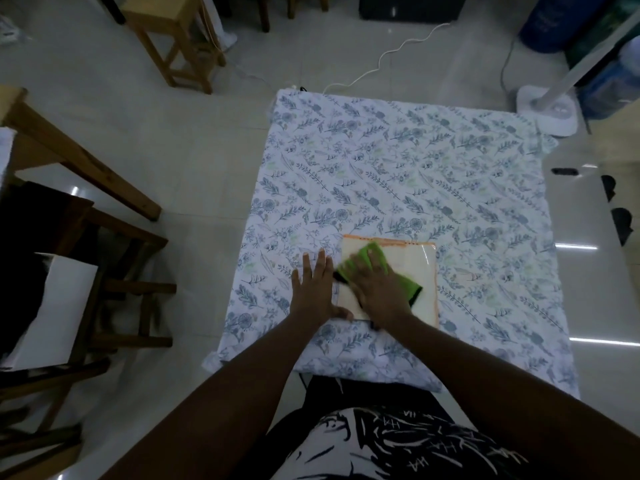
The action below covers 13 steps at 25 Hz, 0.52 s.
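A cream square pad point(420, 268) with an orange edge lies on a table covered by a white cloth with blue leaf print point(398, 168). A bright green cleaning cloth point(401, 282) with a dark border lies on the pad. My right hand point(375, 292) presses flat on the green cloth, fingers extended and blurred. My left hand point(313, 289) rests flat on the printed cloth at the pad's left edge, fingers straight, thumb touching the pad's lower left corner.
Wooden stools and benches point(173, 39) stand to the left and back left on the tiled floor. A white box point(52, 310) sits on a low stool at left. A white cable point(381, 57) runs behind the table. A white fan base point(547, 109) stands at the back right.
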Tool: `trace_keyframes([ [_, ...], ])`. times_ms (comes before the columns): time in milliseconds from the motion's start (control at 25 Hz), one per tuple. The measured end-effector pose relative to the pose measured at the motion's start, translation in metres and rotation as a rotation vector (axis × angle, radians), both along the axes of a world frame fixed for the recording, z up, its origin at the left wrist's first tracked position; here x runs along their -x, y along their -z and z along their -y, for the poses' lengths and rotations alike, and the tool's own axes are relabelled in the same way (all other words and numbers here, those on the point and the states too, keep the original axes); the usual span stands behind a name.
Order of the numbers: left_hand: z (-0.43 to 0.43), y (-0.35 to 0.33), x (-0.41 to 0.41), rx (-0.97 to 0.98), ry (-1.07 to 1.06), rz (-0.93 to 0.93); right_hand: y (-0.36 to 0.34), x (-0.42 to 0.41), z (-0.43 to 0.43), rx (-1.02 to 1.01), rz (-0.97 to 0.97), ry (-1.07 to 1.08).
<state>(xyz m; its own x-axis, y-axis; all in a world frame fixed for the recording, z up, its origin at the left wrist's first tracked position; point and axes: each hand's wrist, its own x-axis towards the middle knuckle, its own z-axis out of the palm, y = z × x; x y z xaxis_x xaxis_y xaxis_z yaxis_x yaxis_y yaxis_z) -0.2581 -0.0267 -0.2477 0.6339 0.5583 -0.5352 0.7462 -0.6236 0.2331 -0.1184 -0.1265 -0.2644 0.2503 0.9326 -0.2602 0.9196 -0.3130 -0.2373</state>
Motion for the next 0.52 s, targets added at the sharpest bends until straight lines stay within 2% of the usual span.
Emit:
trace_keyframes([
  [80, 0.0, 0.0, 0.0, -0.032, 0.03, -0.011, 0.004, -0.013, 0.047, -0.008, 0.018, -0.159],
  [160, -0.001, 0.0, -0.002, -0.062, 0.1, -0.016, 0.006, -0.042, 0.055, 0.025, 0.067, -0.121],
  [280, -0.005, -0.002, -0.007, -0.04, 0.197, -0.009, 0.0, -0.05, 0.018, -0.006, 0.013, 0.396],
  [320, -0.006, -0.002, -0.008, -0.03, 0.216, -0.009, -0.004, -0.04, 0.008, -0.009, -0.036, 0.533],
  [360, -0.006, -0.002, -0.009, -0.029, 0.227, -0.007, -0.003, -0.028, 0.006, -0.02, -0.052, 0.575],
  [400, -0.006, -0.002, -0.008, -0.03, 0.231, -0.003, 0.004, -0.016, 0.015, -0.037, -0.027, 0.51],
  [520, -0.008, 0.0, -0.011, -0.04, 0.277, -0.007, 0.009, -0.024, 0.061, 0.0, 0.026, 0.043],
])
